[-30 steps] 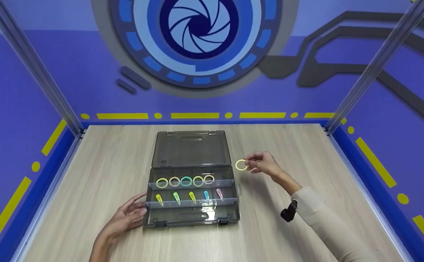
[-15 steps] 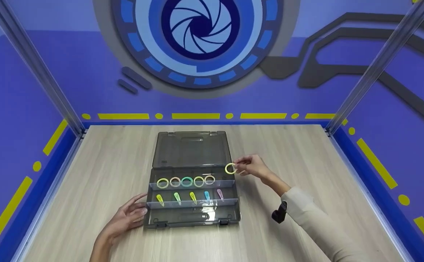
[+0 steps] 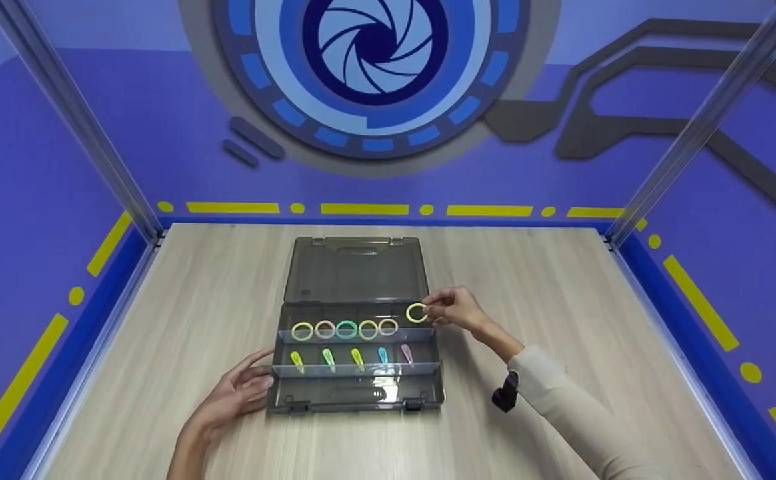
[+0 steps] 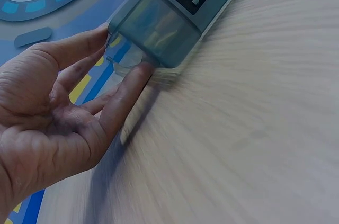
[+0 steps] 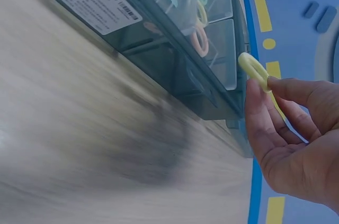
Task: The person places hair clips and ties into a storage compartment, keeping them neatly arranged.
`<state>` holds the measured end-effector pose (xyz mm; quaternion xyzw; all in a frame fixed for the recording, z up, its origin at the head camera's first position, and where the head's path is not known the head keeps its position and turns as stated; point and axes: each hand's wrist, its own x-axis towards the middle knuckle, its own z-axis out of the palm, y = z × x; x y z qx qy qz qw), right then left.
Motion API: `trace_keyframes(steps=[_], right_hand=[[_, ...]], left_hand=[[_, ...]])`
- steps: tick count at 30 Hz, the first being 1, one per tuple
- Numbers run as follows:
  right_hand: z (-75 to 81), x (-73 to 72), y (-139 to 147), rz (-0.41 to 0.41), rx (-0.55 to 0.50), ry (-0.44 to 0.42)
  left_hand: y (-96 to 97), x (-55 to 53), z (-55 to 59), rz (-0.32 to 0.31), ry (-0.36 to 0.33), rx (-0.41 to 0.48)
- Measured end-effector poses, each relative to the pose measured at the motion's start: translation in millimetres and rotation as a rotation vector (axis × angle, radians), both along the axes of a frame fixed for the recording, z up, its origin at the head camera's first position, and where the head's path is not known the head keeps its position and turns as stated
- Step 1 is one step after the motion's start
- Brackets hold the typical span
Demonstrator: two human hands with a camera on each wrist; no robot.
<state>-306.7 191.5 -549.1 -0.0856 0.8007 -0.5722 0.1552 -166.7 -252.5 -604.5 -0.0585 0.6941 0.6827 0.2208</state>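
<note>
A smoky see-through organizer box (image 3: 321, 390) lies on the table with its lid (image 3: 358, 277) folded back. At its upper right corner, my right hand (image 3: 460, 311) pinches a pale yellow hair tie (image 5: 254, 69) between thumb and fingers, above the back compartment. Several pastel hair ties (image 3: 346, 321) stand in a row along the divider there. In the middle compartment is a row of coloured snap hair clips (image 3: 358, 358). My left hand (image 3: 233, 395) touches the box's left side with its fingers extended; the left wrist view shows fingertips (image 4: 140, 70) against the box end.
A wood-grain table (image 3: 528, 267) extends around the box. Blue printed panels (image 3: 161, 133) and metal posts (image 3: 681, 127) border it at the back and sides. A black wrist device (image 3: 506, 393) is on the right sleeve.
My right hand has carried the yellow hair tie leftward, from beside the box to over its right back corner. The left hand stays at the box's left side. The head view has shifted slightly.
</note>
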Motion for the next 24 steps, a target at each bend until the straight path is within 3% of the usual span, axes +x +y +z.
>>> trace_keyframes(steps=[7,13,18,24], right_hand=[[-3.8,0.6,-8,0.023,0.026,0.074],[-6.7,0.5,-14,0.077,0.180,0.254],[-9.5,-0.7,-17,0.107,0.247,0.375],[-13.0,-0.2,-21,0.123,0.323,0.423]], left_hand=[[0.4,-0.6,1.2,0.006,0.008,0.008],[2.6,0.2,-0.5,0.020,0.010,0.016],[4.8,0.2,-1.7,0.044,0.009,0.007],[3.9,1.8,-1.6,0.048,0.005,-0.001]])
